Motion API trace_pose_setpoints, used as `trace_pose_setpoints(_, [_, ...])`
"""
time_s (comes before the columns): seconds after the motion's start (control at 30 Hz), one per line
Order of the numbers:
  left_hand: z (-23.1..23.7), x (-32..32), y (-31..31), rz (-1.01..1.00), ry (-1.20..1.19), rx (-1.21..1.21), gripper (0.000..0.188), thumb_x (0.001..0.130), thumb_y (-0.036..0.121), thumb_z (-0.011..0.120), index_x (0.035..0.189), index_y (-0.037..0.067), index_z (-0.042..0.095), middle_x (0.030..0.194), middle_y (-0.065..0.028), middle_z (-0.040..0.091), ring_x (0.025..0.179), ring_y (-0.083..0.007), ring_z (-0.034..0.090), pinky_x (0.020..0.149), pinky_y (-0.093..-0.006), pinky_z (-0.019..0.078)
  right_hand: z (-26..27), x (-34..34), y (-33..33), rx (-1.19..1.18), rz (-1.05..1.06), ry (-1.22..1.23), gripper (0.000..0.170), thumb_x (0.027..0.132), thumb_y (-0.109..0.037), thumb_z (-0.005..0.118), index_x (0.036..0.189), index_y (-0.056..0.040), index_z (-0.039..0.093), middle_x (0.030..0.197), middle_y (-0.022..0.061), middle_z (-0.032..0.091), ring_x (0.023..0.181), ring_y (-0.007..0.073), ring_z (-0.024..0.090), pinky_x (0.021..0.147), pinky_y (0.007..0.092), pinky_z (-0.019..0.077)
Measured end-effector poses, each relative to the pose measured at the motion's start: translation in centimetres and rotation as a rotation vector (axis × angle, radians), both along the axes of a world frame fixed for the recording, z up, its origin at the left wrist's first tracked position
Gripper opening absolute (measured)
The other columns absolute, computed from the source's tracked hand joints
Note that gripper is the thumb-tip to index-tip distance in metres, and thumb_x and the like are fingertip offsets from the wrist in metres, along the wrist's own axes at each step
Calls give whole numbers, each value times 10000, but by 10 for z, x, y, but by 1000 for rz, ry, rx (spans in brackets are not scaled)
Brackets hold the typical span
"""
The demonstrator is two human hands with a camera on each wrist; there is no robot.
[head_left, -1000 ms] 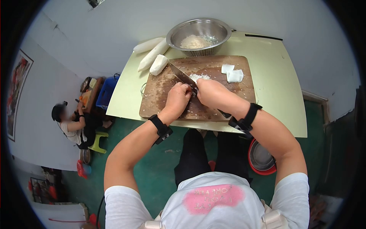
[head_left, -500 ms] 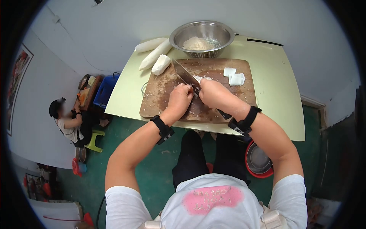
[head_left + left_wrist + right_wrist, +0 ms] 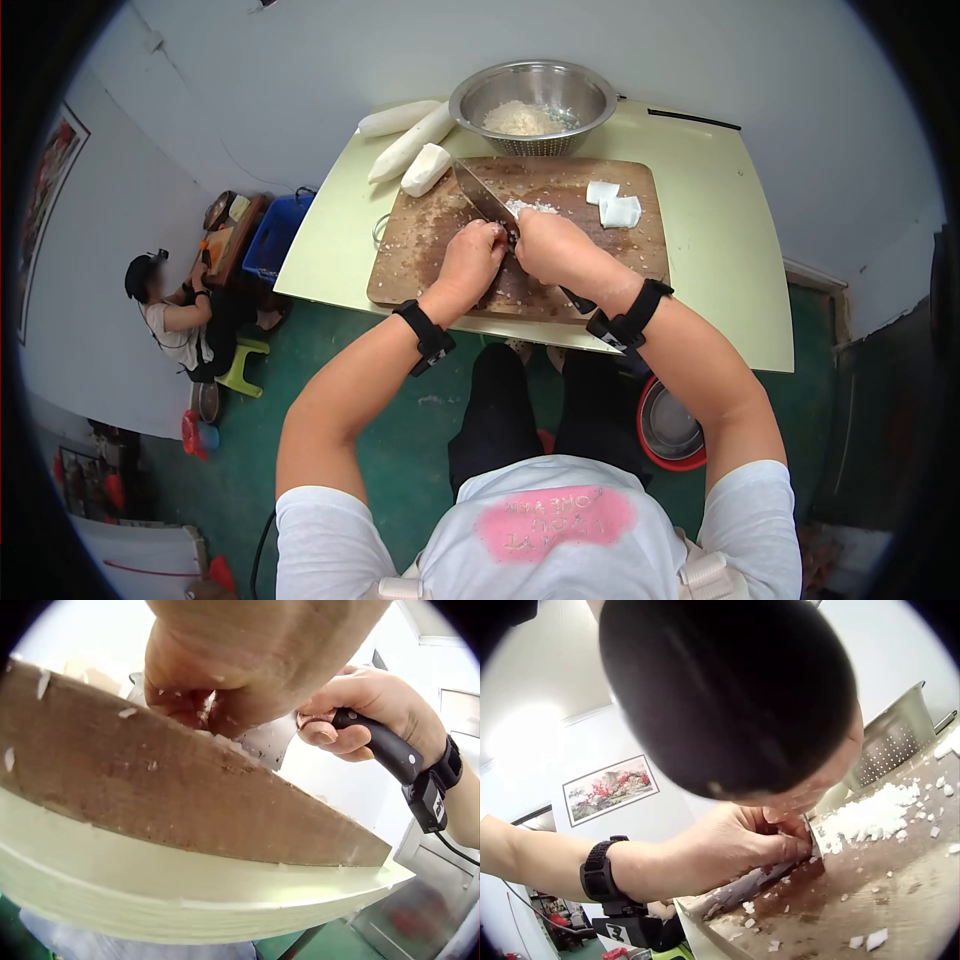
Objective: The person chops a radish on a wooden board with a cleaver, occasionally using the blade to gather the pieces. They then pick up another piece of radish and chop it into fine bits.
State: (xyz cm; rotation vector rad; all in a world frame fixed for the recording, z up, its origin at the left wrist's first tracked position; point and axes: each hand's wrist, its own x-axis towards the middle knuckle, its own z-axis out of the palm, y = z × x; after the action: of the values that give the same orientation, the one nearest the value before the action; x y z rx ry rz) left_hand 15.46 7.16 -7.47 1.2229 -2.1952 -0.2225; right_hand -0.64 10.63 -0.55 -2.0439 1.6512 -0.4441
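Observation:
My right hand [image 3: 556,245] grips the black handle [image 3: 386,750] of a kitchen knife [image 3: 480,192], its broad blade standing on the wooden cutting board [image 3: 420,240]. Close against the blade, my left hand [image 3: 470,260] has its fingers curled down to the board. They pinch a small piece of white radish, mostly hidden under the fingertips. Chopped white radish [image 3: 874,817] lies in a heap beyond the blade, with loose bits scattered over the wood. Flat white radish slices [image 3: 620,211] rest at the board's right side. A cut radish chunk [image 3: 427,170] lies at its far left corner.
Behind the board stands a metal colander [image 3: 535,146] with a pale shredded heap [image 3: 523,118] inside. Whole peeled radishes [image 3: 410,143] lie at the table's back left. On the floor to the right is a red basin [image 3: 690,463]. Another person [image 3: 180,320] sits at the far left.
The head view has shifted slightly, so the table sits a little lower. Both hands stay at nearly the same spot on the board, and the knife handle has swung only slightly.

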Motion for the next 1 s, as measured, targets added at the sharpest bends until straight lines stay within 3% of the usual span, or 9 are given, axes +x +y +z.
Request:
trace_pose_setpoints(0.17, [7, 4, 9, 28, 11, 79, 102, 765, 64, 643, 852, 11, 656, 892, -173, 620, 863, -363, 598, 799, -433, 487, -1, -2, 2, -24, -13, 14, 214, 802, -57, 549, 987, 46, 583, 943, 272, 655, 930, 413, 639, 797, 466, 502])
trace_pose_setpoints(0.37, [0, 4, 5, 32, 14, 24, 87, 777, 76, 645, 839, 19, 665, 863, -160, 626, 855, -344, 609, 787, -418, 490, 2, -6, 1, -54, -23, -73, 184, 817, -90, 555, 932, 47, 597, 906, 269, 656, 903, 416, 642, 786, 468, 501])
trace_pose_setpoints(0.5, [-6, 5, 5, 29, 8, -11, 86, 776, 78, 649, 837, 20, 659, 855, -164, 623, 851, -348, 608, 775, -426, 489, 2, -1, 1, -111, -29, 2, 178, 820, -94, 565, 928, 42, 603, 898, 272, 655, 897, 413, 641, 772, 473, 497])
trace_pose_setpoints(0.6, [-4, 5, 4, 20, 12, -15, 82, 777, 76, 648, 836, 19, 651, 854, -166, 622, 848, -351, 606, 768, -429, 487, 7, -1, -2, -6, 10, 20, 176, 818, -81, 567, 940, 40, 605, 889, 276, 655, 900, 414, 640, 769, 478, 494])
trace_pose_setpoints(0.7, [-3, 6, 5, 21, 17, -18, 71, 782, 68, 641, 833, 19, 642, 850, -165, 619, 848, -352, 604, 766, -430, 486, 16, 0, -1, 98, -15, -67, 172, 818, -73, 563, 935, 46, 605, 847, 265, 659, 841, 407, 655, 736, 467, 508])
trace_pose_setpoints(0.8, [-4, 6, 5, 10, 14, -26, 62, 788, 64, 635, 832, 20, 636, 843, -161, 612, 844, -353, 600, 764, -430, 484, 2, 2, -5, -83, -9, -40, 158, 818, -62, 554, 921, 45, 606, 780, 246, 660, 745, 383, 668, 679, 451, 517])
trace_pose_setpoints(1.0, [-3, 7, 8, -3, 23, -21, 58, 795, 73, 639, 832, 28, 638, 833, -153, 601, 834, -351, 596, 761, -429, 484, 6, -3, -4, 102, -11, -161, 144, 819, -51, 540, 889, 68, 580, 733, 247, 646, 650, 358, 664, 631, 441, 515])
